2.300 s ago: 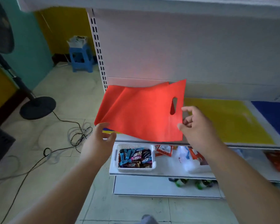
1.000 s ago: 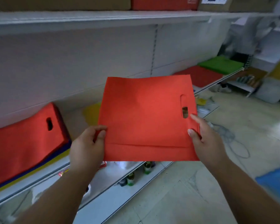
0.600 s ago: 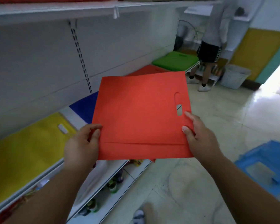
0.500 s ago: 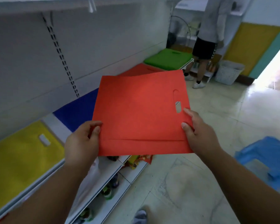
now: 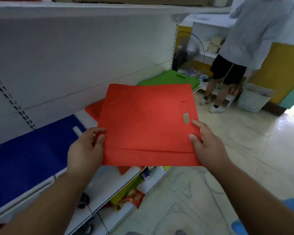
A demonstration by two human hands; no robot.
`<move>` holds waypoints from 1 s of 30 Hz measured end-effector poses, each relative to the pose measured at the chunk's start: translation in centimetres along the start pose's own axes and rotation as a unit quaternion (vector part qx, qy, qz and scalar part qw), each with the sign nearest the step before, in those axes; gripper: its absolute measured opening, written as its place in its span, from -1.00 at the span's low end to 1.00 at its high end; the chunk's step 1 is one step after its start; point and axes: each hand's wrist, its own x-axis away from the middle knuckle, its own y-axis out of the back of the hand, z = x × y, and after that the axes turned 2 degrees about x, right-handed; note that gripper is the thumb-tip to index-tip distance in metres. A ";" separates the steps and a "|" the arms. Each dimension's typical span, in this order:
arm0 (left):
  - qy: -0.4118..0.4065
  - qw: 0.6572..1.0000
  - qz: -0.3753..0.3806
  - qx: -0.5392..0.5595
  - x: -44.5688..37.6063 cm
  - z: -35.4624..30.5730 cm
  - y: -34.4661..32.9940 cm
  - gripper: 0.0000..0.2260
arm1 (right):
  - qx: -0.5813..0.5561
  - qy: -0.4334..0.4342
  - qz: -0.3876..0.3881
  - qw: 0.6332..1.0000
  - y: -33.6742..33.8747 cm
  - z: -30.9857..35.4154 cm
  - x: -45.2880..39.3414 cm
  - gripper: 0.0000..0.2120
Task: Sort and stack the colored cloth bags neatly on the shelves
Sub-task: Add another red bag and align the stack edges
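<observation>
This is a small shop. To the left of the hands stands a long white metal shelving unit (image 5: pixel 92 53) with a slotted upright, the kind used in stores. On its shelf, stacks of cloth bags lie sorted by colour: blue (image 5: pixel 24 156), red (image 5: pixel 93 109) and green (image 5: pixel 168 78). Below the hands, the lower shelves carry snack packets (image 5: pixel 134 197) and bottles (image 5: pixel 82 200). Beyond the hands, another person (image 5: pixel 241 48) stands at more white shelves, near a white plastic basket (image 5: pixel 252 100) on the tiled floor (image 5: pixel 244 150).
</observation>
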 end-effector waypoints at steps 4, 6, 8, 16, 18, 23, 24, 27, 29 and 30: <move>0.042 0.997 -0.054 -0.045 -0.1 -2.5 -3.2 -0.84 | -0.004 0.052 0.077 0.996 0.2 -2.9 -7.0 -0.56; 0.064 0.993 -0.079 -0.052 -0.4 -3.6 -4.2 -0.85 | -0.006 0.080 0.107 0.991 0.3 -3.5 -10.1 -0.57; 0.089 0.988 -0.106 -0.064 -1.0 -4.1 -4.9 -0.85 | -0.010 0.110 0.133 0.985 -0.4 -3.6 -13.1 -0.57; 0.151 0.967 -0.184 -0.090 -5.0 -2.4 -5.3 -0.84 | -0.038 0.182 0.246 0.951 -6.2 0.4 -21.6 -0.56; 0.176 0.963 -0.176 -0.099 -6.0 -2.1 -5.4 -0.82 | -0.055 0.172 0.294 0.939 -7.6 1.1 -23.2 -0.53; 0.241 0.958 -0.108 -0.114 -7.4 -2.5 -6.6 -0.75 | -0.059 0.138 0.382 0.912 -8.9 1.0 -26.9 -0.45; 0.241 0.957 -0.101 -0.125 -7.9 -2.6 -6.9 -0.74 | -0.054 0.132 0.393 0.908 -9.0 1.0 -27.7 -0.44; 0.241 0.948 -0.089 -0.190 -9.3 -2.8 -8.2 -0.72 | -0.028 0.143 0.412 0.899 -9.9 1.1 -30.3 -0.43; 0.250 0.933 -0.083 -0.244 -9.9 -3.0 -9.4 -0.72 | 0.008 0.176 0.411 0.894 -11.0 1.5 -32.0 -0.45; 0.258 0.926 -0.079 -0.263 -10.2 -3.1 -10.1 -0.72 | 0.030 0.193 0.412 0.890 -11.5 1.8 -32.7 -0.45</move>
